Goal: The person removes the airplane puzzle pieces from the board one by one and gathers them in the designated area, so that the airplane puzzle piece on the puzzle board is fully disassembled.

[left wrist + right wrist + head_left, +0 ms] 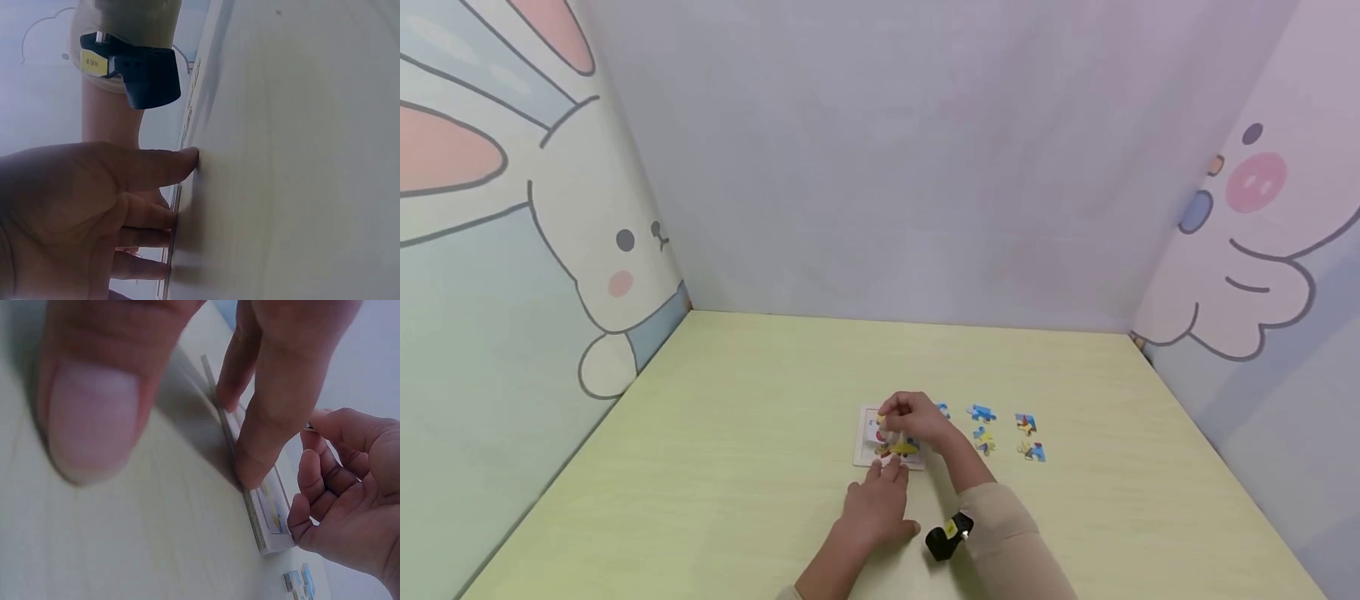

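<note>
A small framed jigsaw puzzle (859, 450) lies on the table, with colourful pictured parts inside its pale border. My right hand (917, 418) is over the frame, thumb and index finger pinching a thin puzzle piece (309, 429) seen edge-on in the right wrist view. Its picture is mostly hidden by the fingers. My left hand (878, 504) lies at the frame's near edge with fingers stretched out. Those fingertips touch the border, while the thumb rests on the tabletop in the left wrist view.
Right of the frame lie several loose puzzle pieces (982, 413), mostly blue and yellow. A black wrist camera (949, 536) is strapped at the right sleeve. Pale green table (737, 400) stands between printed fabric walls at the left, back and right.
</note>
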